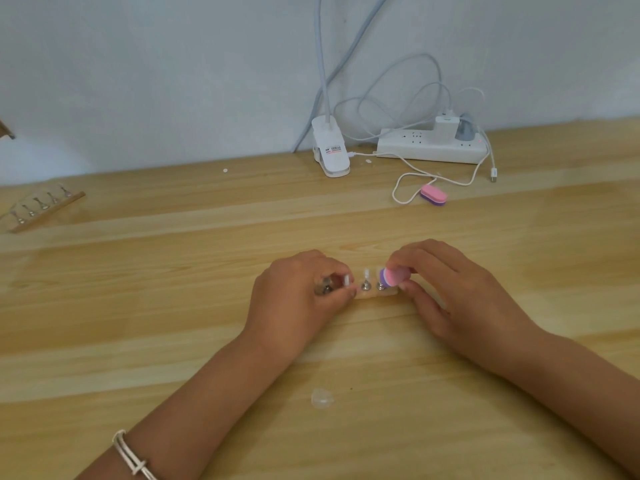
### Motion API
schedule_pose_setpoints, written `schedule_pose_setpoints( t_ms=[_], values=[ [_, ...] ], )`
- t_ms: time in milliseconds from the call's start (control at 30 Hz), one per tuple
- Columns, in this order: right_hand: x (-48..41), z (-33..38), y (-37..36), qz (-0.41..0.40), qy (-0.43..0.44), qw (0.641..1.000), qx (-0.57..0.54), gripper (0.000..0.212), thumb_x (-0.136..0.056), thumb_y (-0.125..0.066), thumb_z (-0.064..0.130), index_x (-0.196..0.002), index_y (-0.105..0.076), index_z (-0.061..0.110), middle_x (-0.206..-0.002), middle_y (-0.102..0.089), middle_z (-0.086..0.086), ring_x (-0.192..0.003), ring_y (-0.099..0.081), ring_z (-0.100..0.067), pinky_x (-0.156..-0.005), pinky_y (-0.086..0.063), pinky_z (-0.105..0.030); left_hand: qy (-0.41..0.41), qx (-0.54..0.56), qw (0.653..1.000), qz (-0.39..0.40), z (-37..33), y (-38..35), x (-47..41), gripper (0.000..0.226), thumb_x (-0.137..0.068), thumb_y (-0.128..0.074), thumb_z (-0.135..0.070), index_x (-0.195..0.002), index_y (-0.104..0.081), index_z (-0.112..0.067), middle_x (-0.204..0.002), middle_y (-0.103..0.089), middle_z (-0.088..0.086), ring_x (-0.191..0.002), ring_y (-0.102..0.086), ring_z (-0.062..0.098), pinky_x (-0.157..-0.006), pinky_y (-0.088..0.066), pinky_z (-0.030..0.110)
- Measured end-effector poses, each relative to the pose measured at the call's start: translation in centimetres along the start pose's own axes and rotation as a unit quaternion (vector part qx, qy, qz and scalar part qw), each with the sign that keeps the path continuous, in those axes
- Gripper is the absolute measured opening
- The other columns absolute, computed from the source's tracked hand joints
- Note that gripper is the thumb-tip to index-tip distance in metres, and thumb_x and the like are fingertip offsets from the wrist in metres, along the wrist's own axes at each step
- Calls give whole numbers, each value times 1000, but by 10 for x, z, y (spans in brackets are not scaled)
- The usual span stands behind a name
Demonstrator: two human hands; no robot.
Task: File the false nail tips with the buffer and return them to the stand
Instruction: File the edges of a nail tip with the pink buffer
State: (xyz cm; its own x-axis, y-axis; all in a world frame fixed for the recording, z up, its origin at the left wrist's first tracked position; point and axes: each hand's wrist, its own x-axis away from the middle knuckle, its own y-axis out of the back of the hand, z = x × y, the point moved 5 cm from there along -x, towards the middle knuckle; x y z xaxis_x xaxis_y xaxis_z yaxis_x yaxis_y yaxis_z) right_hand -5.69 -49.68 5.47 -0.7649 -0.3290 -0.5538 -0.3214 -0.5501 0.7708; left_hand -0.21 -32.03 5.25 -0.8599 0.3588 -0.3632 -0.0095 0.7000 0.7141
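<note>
1. At the nearest edge, a pale corded bracelet (133, 457) is seen on the left wrist. Both forearms are laid over a table (173, 306) of light, glossy wooden planks with visible grain.
2. A small clear curved piece (322, 398) is noted lying loose on the table between the forearms; whether it is a nail tip cannot be told.
3. The left hand (298, 299) is found curled, its thumb and fingers pinching a white nail tip (346, 281) on a metal holder at the left end of the stand (372, 296).
4. The stand, a pale strip, is located on the table between the two hands. A second white tip (366, 273) is seated upright on its middle peg.
5. The right hand (457, 292) is also curled, with the pink and purple buffer (393, 277) gripped between thumb and fingertips just above the right end of the stand.
6. Farther back, a spare buffer (433, 195) of the same colours is recorded to the right, beside a white cable loop (403, 188). A wooden rack (41, 211) of metal pegs is recorded at far left.
7. At the table's rear edge, a white clip lamp base (330, 150) and a white power strip (433, 148) with plugs inserted are set against a plain pale wall (173, 81).
</note>
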Motion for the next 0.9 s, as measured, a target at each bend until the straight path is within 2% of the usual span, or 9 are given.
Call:
schedule_pose_setpoints(
  t_ms=[133,300,400,467,533,600,633,733,900],
  values=[
    [0,-1,0,-3,-4,1000,-2,23,-88,-63,-11,-101,-65,7,-99,-61,0,-89,-61,-28,-81,-46,-32,-9,25,1000,-7,1,2,0,9,-74,-81,-28,-71,-73,-32,-76,-66,-12,-69,-61,8,-62,-50,38],
    [1,-1,0,-7,0,1000,4,21,-89,-63,-9,-99,-64,9,-99,-62,0,-89,-61,-29,-80,-46,-35,-84,-79,992,-55,-10,7,6,4,-72,-78,-32,-74,-74,-33,-87,-66,-18,-65,-59,4,-51,-51,32],
    [2,-2,0,-11,-2,1000,9,22,-88,-65,-10,-98,-64,10,-100,-63,-1,-90,-61,-30,-79,-47,-36,-72,-50,994,-71,-7,11,7,8,-71,-82,-28,-76,-76,-29,-96,-67,-17,-68,-63,6,-56,-53,32],
    [2,-2,0,-12,-1,1000,7,23,-87,-65,-12,-98,-64,9,-100,-63,-1,-90,-61,-30,-80,-46,-36,-82,5,992,-92,-9,18,8,7,-72,-80,-24,-78,-77,-22,-103,-69,-14,-70,-60,-7,-60,-49,20],
    [2,-2,2,-18,-1,1000,5,26,-86,-66,-13,-98,-65,9,-101,-63,-1,-90,-61,-28,-81,-46,-34,-84,74,986,-121,-10,26,11,9,-73,-81,-14,-82,-77,-15,-97,-71,-15,-59,-49,-16,-58,-34,2],
    [2,-2,4,-29,-2,1000,1,25,-87,-65,-14,-100,-65,8,-102,-63,0,-92,-61,-25,-83,-47,-32,-58,145,977,-142,-5,32,15,12,-75,-81,-9,-85,-76,-13,-69,-64,-25,-43,-35,-5,-50,-28,6],
    [3,-2,5,-35,-2,999,0,23,-88,-64,-12,-101,-65,7,-103,-63,1,-92,-62,-24,-83,-47,-31,-40,176,973,-142,-3,34,16,11,-75,-81,-11,-84,-76,-15,-61,-62,-23,-41,-28,1,-46,-26,10],
    [2,-2,8,-42,-11,999,-4,23,-88,-63,-13,-103,-66,5,-102,-62,1,-93,-63,-24,-83,-48,-31,-22,228,970,-84,-4,27,24,9,-73,-82,-17,-76,-75,-21,-66,-68,-16,-42,-24,2,-42,-23,12],
    [3,3,11,-47,4,999,-11,21,-89,-62,-13,-102,-67,3,-102,-63,-2,-92,-64,-24,-85,-48,-28,-14,266,964,1,-9,3,27,11,-69,-85,-23,-76,-78,-25,-67,-67,-14,-47,-37,-3,-50,-29,10]
  ],
)
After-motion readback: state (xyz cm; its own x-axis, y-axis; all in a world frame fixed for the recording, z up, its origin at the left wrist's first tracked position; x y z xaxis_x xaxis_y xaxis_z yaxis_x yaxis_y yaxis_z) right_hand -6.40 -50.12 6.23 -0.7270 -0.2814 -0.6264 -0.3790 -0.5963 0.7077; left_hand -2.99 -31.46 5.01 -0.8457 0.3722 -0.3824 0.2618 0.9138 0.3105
